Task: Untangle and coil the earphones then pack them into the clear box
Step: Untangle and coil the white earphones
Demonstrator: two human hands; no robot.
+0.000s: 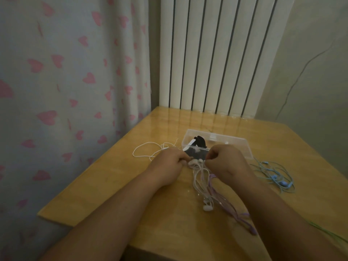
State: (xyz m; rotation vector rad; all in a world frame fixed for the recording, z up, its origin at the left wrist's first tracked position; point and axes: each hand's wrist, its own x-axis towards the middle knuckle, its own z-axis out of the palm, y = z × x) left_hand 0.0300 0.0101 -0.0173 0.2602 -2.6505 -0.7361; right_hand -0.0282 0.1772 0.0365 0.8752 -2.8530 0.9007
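Observation:
My left hand [169, 164] and my right hand [224, 161] meet just in front of the clear box [235, 145], both pinching a bundle of white earphones [199, 178]. The white cable hangs down in loops toward me, its earbuds lying on the table near a purple cable [235, 213] tangled with it. A loose white cable loop [145, 150] trails off to the left of my left hand. The clear box lies open and holds something black [200, 141]. A tangled blue earphone set [275, 176] lies to the right.
The wooden table [116, 178] stands in a corner, with a heart-patterned curtain [66, 81] on the left and a white radiator [216, 53] behind. Thin green strands [327, 232] cross the table's right edge.

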